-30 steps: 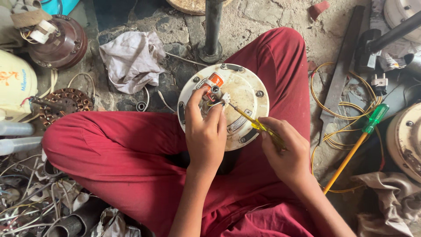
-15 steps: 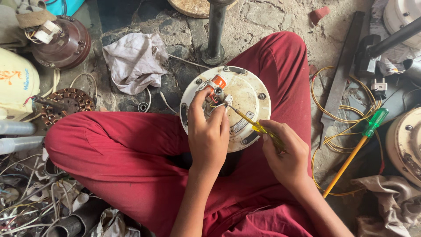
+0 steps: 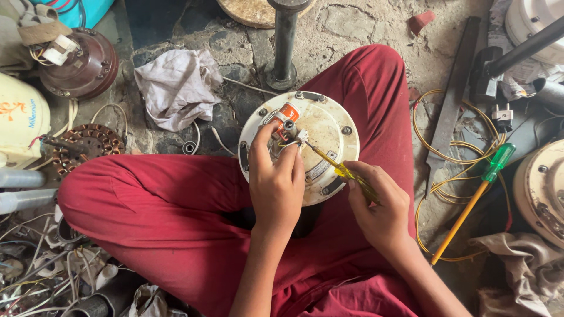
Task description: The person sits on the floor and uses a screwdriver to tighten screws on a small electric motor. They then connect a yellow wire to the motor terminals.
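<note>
Right hand (image 3: pixel 379 205) grips a yellow-handled screwdriver (image 3: pixel 343 172), tip at the terminal block (image 3: pixel 288 136) in the middle of the round white motor housing (image 3: pixel 329 132) resting in the lap. Left hand (image 3: pixel 276 179) pinches the wiring there. Cover screws look seated; connection work seems unfinished. Nearby: grey rag (image 3: pixel 176 85), green-handled screwdriver (image 3: pixel 470 199), yellow wire loops (image 3: pixel 435 152). Fingers hide the joint.

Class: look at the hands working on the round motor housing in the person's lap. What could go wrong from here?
The yellow screwdriver in the right hand points toward the left hand at the hub; a slip might jab those fingers. The housing only rests on the legs, so it could tip. Loose yellow wire on the floor could snag.
</note>
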